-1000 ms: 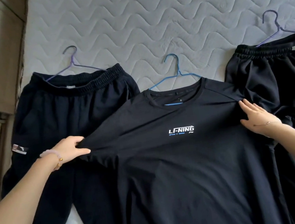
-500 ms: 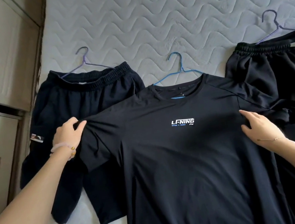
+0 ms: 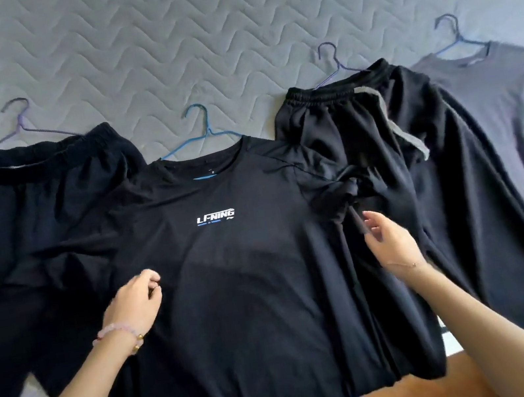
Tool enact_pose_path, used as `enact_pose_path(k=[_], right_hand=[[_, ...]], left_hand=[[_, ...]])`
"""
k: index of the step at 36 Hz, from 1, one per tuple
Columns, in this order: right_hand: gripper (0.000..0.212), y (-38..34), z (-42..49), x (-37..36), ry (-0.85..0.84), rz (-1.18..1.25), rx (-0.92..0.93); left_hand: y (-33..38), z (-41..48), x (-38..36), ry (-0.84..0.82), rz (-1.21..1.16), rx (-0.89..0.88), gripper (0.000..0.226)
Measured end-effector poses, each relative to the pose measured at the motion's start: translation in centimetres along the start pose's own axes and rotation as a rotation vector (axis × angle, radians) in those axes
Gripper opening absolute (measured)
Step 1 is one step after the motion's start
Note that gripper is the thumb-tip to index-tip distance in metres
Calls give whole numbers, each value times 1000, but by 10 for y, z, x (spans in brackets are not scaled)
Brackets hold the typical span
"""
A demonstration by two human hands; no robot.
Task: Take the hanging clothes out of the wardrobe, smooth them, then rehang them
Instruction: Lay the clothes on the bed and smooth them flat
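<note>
- The right hand (image 3: 391, 242) pinched a dark fold at the sleeve edge of the black T-shirt (image 3: 236, 299); that sleeve lay bunched, not yet smoothed.
- The left hand (image 3: 132, 299) rested on the T-shirt's front with its fingers curled; I could not tell whether it gripped cloth.
- The T-shirt lay on the mattress (image 3: 225, 31), hung on its blue hanger (image 3: 203, 128).
- Left of the T-shirt lay dark shorts (image 3: 15, 222); right of it lay black trousers (image 3: 364, 132), then a grey top (image 3: 501, 123).
- By my reckoning, everything was out of the wardrobe, smoothing was midway and rehanging remained.
</note>
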State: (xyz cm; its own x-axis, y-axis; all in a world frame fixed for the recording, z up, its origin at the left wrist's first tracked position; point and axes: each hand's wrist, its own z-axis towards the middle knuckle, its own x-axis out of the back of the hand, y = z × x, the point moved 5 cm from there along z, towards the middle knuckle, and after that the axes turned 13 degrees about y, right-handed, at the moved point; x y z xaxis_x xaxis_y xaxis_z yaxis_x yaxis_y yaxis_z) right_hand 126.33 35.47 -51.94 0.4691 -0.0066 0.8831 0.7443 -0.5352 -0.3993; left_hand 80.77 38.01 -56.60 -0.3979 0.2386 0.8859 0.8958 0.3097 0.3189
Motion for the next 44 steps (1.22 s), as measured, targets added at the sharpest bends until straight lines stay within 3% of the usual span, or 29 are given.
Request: enact_pose_path(k=[9,16,20,25,28,31,37,41,44], right_hand=[[40,146,-38,38,-32,118,-396],[37,204,-41,9,-294,345,-534],[13,204,-41,-13,-397,503,-580],[17,209,-36,-30,-482,461,-485],[23,219,-31,-24,-538,511,-476],[14,235,-22,-7,-566,578,-480],[32,261,-2,0,-596,537,-421],[31,263,-1,-1,-628,504,-431],[32,270,1,-7,-678,515,-436]], left_hand=[[148,-144,-122,-392,-325,-13,10],[235,-208,-200,-535,-441,96,37],[268,-222,-226,-481,-480,239,43],[285,-233,-237,-336,-441,398,53],[291,-239,-238,-306,-369,418,57],[295,-239,-239,-235,-272,420,56],[305,-242,-240,-115,-112,487,53],[332,-245,-230,90,-26,279,42],[347,-247,-245,11,-121,119,45]])
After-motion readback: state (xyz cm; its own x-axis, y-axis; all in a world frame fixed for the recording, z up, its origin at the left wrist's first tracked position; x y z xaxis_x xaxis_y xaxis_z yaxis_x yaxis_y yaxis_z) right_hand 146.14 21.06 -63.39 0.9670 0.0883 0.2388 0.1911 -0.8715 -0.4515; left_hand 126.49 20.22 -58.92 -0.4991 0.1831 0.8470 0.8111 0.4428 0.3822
